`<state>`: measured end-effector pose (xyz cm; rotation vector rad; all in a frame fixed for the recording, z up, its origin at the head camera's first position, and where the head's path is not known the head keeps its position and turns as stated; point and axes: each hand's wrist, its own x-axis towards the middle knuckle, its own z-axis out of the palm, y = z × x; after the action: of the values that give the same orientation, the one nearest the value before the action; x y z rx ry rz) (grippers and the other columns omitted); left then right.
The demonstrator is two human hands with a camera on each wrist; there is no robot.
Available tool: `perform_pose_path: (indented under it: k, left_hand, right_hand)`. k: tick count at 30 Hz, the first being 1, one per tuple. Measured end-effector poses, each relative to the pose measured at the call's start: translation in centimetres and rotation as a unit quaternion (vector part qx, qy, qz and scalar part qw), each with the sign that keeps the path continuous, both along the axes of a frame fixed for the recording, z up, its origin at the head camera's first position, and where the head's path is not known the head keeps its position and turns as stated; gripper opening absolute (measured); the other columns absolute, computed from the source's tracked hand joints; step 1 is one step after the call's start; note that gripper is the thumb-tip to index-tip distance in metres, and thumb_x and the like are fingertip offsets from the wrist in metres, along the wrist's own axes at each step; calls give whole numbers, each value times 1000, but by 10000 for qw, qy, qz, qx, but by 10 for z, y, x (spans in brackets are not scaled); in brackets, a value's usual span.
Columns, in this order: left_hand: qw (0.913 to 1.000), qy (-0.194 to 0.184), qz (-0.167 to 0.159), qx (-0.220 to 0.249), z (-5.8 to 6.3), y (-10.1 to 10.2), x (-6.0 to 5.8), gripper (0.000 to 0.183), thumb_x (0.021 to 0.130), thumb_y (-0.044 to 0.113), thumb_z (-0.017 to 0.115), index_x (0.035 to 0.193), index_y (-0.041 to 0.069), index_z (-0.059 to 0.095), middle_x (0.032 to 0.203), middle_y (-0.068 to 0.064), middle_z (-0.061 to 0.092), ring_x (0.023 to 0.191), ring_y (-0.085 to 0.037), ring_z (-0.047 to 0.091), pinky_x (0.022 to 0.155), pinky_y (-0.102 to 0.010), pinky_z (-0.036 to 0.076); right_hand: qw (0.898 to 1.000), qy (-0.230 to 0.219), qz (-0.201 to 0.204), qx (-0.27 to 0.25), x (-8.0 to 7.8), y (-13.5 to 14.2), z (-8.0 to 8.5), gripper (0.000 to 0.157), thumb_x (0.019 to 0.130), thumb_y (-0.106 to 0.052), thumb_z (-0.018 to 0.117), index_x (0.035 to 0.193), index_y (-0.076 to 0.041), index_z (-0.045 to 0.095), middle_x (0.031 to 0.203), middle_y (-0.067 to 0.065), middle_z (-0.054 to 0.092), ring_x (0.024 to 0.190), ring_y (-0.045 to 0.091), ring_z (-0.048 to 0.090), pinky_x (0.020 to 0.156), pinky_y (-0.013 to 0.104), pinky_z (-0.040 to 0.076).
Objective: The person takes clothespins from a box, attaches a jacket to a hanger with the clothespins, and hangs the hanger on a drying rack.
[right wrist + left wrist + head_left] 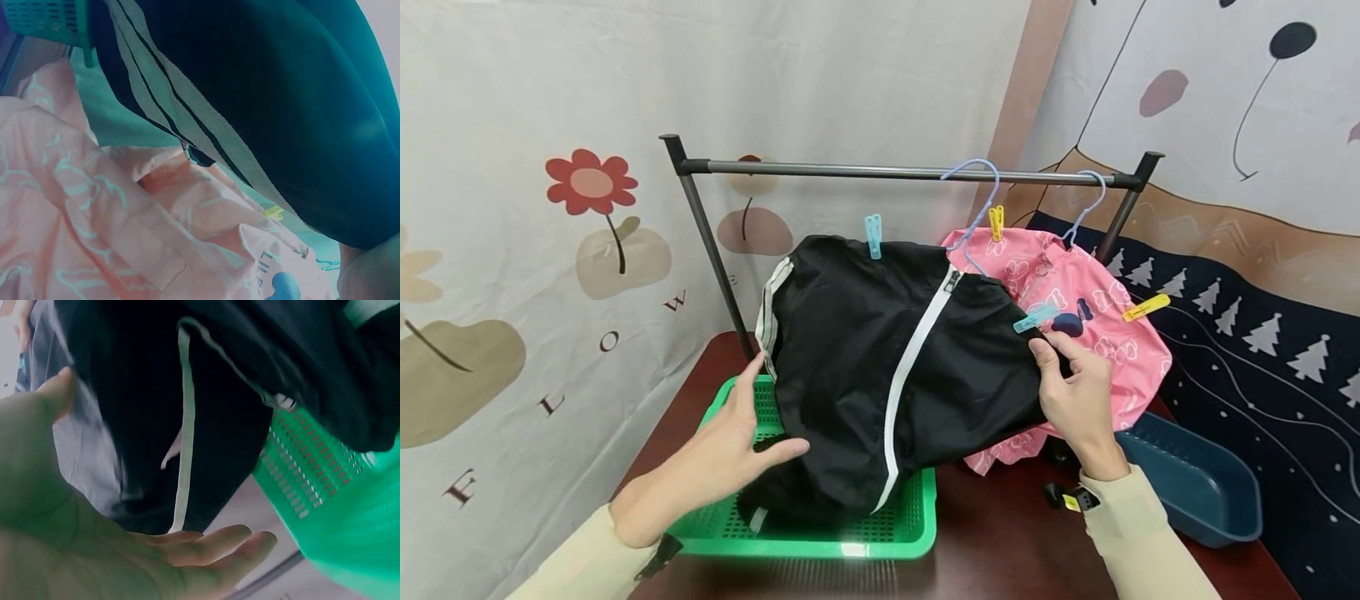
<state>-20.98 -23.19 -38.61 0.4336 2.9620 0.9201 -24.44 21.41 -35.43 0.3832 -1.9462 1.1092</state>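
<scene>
A black jacket [842, 350] with a white zip strip hangs from a blue hanger [992, 196]. Blue clothespins sit on it, one at the left shoulder [873, 237] and one at the right [1036, 318]. My right hand [1078, 404] pinches the jacket's right side just below that clothespin. At the jacket's left edge my left hand [718, 458] is spread, thumb apart from the straight fingers, its palm facing the cloth [131, 425]. The jacket's lower part reaches down over a green basket [917, 546]. Striped trim [187, 119] shows along the black cloth in the right wrist view.
Behind the black jacket a pink jacket [1123, 375] hangs on another hanger [1093, 196], with yellow clothespins [1147, 307] on it. Both hangers hook over a grey rack bar [820, 170]. A dark blue basin [1195, 479] stands at right on the dark red table [1000, 542].
</scene>
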Motion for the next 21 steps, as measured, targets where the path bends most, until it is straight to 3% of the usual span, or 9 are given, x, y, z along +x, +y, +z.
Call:
perform_pose_path:
  k: [4, 8, 11, 15, 21]
  left_hand:
    - [9993, -12, -285, -225, -2, 15, 7, 131, 86, 84, 65, 169, 30, -21, 179, -23, 1, 154, -51, 40, 109, -65, 49]
    - [9983, 38, -512, -291, -2, 33, 15, 135, 82, 84, 70, 169, 33, -21, 177, -24, -16, 155, -58, 32, 106, -67, 51]
    - [9973, -72, -629, -382, -3, 44, 18, 136, 79, 84, 73, 169, 39, -19, 176, -23, -23, 155, -64, 24, 107, -74, 46]
    - [9937, -331, -799, -716, -5, 54, 16, 130, 78, 81, 76, 169, 47, -11, 177, -23, -21, 153, -70, 19, 105, -84, 39]
    - [9842, -750, -915, -1316, -13, 62, 10, 117, 82, 75, 78, 169, 52, 2, 179, -18, -15, 154, -68, 20, 99, -89, 38]
  right_hand:
    - [9997, 102, -237, -4, -1, 7, -8, 8, 99, -2, 73, 100, -1, 81, 90, 15, 78, 83, -10, 62, 80, 8, 46]
    - [9995, 122, -293, 8, -1, 13, -12, 8, 100, -5, 74, 101, -4, 82, 92, 14, 80, 84, -10, 64, 80, 8, 46]
    - [9996, 115, -270, -18, 0, 14, -13, 8, 100, -7, 74, 101, -4, 82, 93, 14, 80, 85, -9, 66, 82, 9, 47]
    - [9994, 141, -313, -22, 2, 14, -14, 8, 100, -6, 74, 100, -3, 82, 93, 15, 80, 85, -10, 65, 81, 8, 47]
    - [9989, 143, -433, 98, 3, 12, -20, 7, 99, -5, 76, 100, -5, 82, 90, 14, 80, 85, -12, 63, 81, 7, 45]
